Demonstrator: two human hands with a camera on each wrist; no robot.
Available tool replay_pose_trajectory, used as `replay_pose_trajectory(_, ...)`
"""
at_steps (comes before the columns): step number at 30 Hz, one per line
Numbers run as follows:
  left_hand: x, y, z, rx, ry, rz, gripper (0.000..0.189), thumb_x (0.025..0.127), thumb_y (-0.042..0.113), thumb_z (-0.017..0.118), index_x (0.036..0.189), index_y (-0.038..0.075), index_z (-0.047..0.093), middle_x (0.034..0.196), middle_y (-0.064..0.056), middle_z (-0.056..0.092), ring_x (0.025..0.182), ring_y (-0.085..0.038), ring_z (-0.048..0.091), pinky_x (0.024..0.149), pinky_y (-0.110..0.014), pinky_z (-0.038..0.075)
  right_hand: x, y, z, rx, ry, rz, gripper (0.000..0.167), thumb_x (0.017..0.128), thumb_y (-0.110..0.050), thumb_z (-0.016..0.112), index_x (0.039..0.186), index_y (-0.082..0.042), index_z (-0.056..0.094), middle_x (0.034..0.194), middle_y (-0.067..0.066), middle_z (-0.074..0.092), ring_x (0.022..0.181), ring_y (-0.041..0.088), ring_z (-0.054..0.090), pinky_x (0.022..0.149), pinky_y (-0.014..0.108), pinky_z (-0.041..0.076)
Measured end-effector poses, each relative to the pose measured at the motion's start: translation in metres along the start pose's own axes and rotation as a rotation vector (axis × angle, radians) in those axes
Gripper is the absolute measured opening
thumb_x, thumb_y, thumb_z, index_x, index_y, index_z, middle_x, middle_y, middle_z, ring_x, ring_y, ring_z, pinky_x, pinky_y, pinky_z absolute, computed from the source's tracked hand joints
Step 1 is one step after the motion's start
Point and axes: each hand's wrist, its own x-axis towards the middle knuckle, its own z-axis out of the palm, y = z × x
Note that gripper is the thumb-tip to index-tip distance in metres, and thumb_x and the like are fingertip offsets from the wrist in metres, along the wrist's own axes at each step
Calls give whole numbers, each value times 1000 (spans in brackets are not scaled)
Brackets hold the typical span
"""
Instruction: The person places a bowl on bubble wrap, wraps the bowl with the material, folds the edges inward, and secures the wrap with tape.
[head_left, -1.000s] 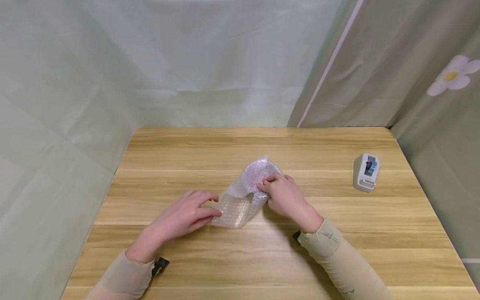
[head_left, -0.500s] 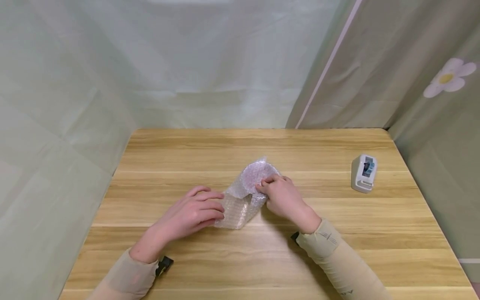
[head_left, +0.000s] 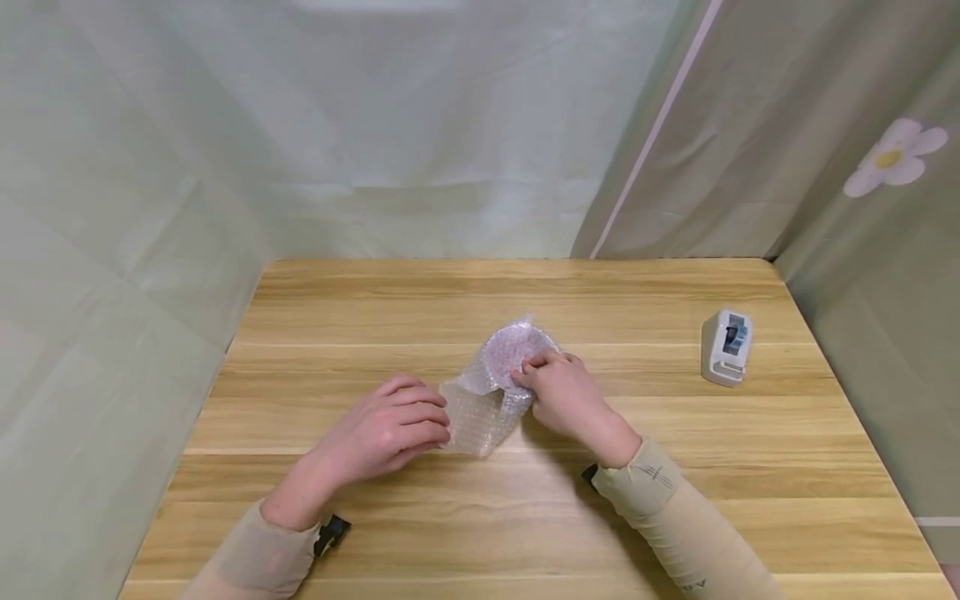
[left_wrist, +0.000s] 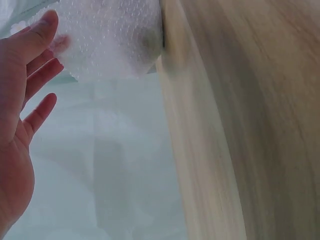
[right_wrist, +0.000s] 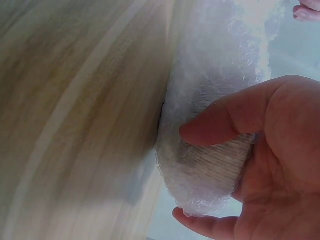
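Observation:
A round-topped, ribbed object stands on the table inside bubble wrap; its exact kind is veiled by the layers. My right hand grips it from the right. In the right wrist view the thumb presses on the wrapped ribbed side and the fingers curve round the far side. A loose flap of the wrap stretches toward the left. At the flap's outer edge is my left hand, which pinches it; the left wrist view shows the thumb in front of the film and fingertips behind it.
A white tape dispenser with a blue roll stands at the right of the wooden table. Pale curtains hang behind the table's far edge and along both sides.
My left hand has moved slightly right and closed from spread fingers onto the flap's edge, which has lifted and shifted a little. My right hand keeps its grip in place.

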Motion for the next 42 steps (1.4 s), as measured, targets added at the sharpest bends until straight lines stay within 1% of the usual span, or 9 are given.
replay_pose_trajectory(5, -1, 2, 1, 14, -16, 0, 27, 113, 22, 56, 100, 13, 78, 106, 1, 78, 108, -23, 71, 101, -48, 52, 1, 0, 2, 1, 3, -2, 50, 88, -1, 69, 135, -19, 76, 130, 8, 75, 128, 31, 62, 108, 61, 48)
replay_pose_trajectory(10, -2, 4, 2, 30, 20, 8, 28, 113, 20, 55, 101, 13, 79, 106, 1, 78, 107, -22, 72, 98, -47, 54, 0, 0, 2, 1, 0, 2, 50, 89, -2, 69, 135, -18, 76, 129, 8, 75, 128, 31, 61, 108, 61, 48)
replay_pose_trajectory(13, 0, 4, 3, 51, 65, 23, 27, 112, 19, 57, 101, 12, 80, 106, 0, 79, 106, -22, 73, 96, -46, 55, 0, -1, 1, 3, -4, 6, 50, 88, -2, 68, 135, -18, 76, 130, 8, 75, 128, 32, 61, 109, 61, 48)
replay_pose_trajectory(18, 6, 4, 4, 99, 171, 45, 25, 110, 17, 60, 101, 10, 82, 104, -1, 79, 102, -25, 73, 91, -48, 56, -1, -2, 2, 2, -14, 12, 50, 89, -2, 68, 136, -18, 76, 131, 8, 75, 129, 32, 60, 109, 63, 47)
replay_pose_trajectory(24, 18, 4, 5, 128, 300, -13, 26, 107, 21, 67, 91, 11, 85, 85, 1, 69, 85, -25, 68, 83, -46, 56, -1, -3, 1, -7, -7, 3, 49, 90, -2, 68, 135, -18, 76, 130, 8, 75, 128, 31, 61, 108, 64, 48)
replay_pose_trajectory(29, 27, 2, 5, 154, 359, -50, 26, 105, 22, 71, 87, 13, 86, 73, 2, 57, 71, -22, 57, 73, -42, 51, -1, -4, 1, -23, -12, -3, 50, 88, -1, 68, 135, -18, 76, 131, 8, 75, 128, 32, 61, 108, 65, 48)
replay_pose_trajectory(34, 36, 0, 5, 175, 372, -88, 27, 106, 24, 70, 88, 13, 87, 70, 3, 55, 70, -22, 55, 70, -41, 49, 1, -4, 0, -36, -21, -10, 55, 84, 0, 67, 135, -18, 76, 133, 8, 74, 129, 32, 61, 108, 63, 48)
replay_pose_trajectory(39, 50, -10, 8, 178, 310, -154, 25, 105, 28, 71, 94, 14, 88, 67, 3, 55, 68, -22, 53, 70, -40, 50, 1, -6, 0, -58, -19, -9, 54, 84, -1, 70, 136, -18, 76, 134, 8, 74, 129, 32, 61, 108, 64, 48)
replay_pose_trajectory(42, 60, -17, 10, 177, 279, -168, 15, 99, 24, 78, 96, 14, 88, 68, 3, 57, 69, -22, 54, 71, -40, 51, 2, -7, -1, -70, -30, 0, 55, 85, -2, 71, 137, -19, 75, 136, 8, 73, 131, 31, 60, 110, 64, 48)
